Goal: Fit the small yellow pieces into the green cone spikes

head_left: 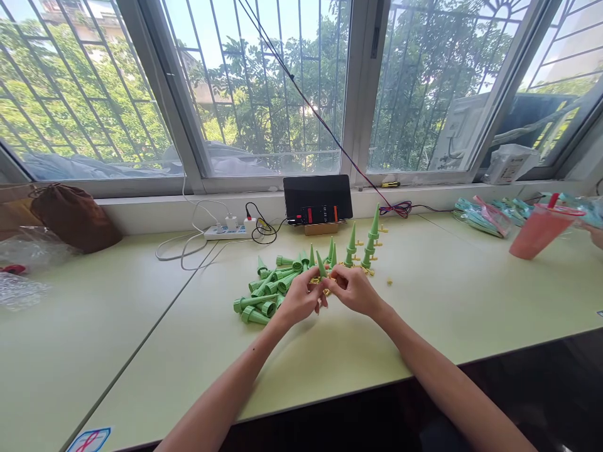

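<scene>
Pointing upward between my hands is a green plastic watering spike (321, 265), a hollow cone with a wide base. My left hand (300, 296) is closed around its lower part. The fingers of my right hand (357, 290) are pinched at its base; what they grip is hidden. Left of my hands lies a pile of green spikes (269, 286) with open, ribbed ends. Several finished-looking stacks of spikes (370, 243) stand upright behind my right hand, with yellow valves (374, 258) sticking out sideways. More yellow pieces show partly behind my fingers.
A small yellow piece (389, 282) lies alone to the right. Behind stand a dark tablet (318, 188) and a power strip (226, 232) with cables. A red cup (541, 233), bagged items (483, 216) and another person's hand (596, 235) are at right; a brown bag (75, 216) is at left.
</scene>
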Tool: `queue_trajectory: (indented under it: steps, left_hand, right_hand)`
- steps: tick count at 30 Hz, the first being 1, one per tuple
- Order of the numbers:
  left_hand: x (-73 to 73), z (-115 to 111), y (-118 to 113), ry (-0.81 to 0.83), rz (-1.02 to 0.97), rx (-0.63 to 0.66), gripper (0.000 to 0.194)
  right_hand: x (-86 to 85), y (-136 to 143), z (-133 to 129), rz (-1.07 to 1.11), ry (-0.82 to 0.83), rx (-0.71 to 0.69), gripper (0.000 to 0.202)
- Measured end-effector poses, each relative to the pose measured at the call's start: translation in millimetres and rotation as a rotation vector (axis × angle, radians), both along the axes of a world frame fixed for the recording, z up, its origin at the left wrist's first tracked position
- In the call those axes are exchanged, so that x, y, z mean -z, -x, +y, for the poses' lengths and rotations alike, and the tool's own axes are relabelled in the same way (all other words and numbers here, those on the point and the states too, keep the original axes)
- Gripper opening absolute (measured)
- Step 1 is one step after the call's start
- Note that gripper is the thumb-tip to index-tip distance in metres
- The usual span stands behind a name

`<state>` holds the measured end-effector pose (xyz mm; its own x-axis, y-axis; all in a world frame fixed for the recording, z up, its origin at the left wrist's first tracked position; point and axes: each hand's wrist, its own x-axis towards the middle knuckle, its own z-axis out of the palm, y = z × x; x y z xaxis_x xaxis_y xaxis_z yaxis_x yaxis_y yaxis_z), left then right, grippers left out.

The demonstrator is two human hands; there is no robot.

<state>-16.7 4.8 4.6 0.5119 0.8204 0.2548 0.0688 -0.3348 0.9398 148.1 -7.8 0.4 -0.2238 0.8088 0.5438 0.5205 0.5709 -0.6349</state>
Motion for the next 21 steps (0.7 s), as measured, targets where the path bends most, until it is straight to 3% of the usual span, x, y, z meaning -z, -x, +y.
queue_trajectory:
  steps: [21]
  left_hand:
    - [5.3,-1.0,0.3,0.007,0.007,0.052,0.021]
  right_hand:
    - [1.3,-2.2,0.3,-0.030,0.041,-0.116,0.027]
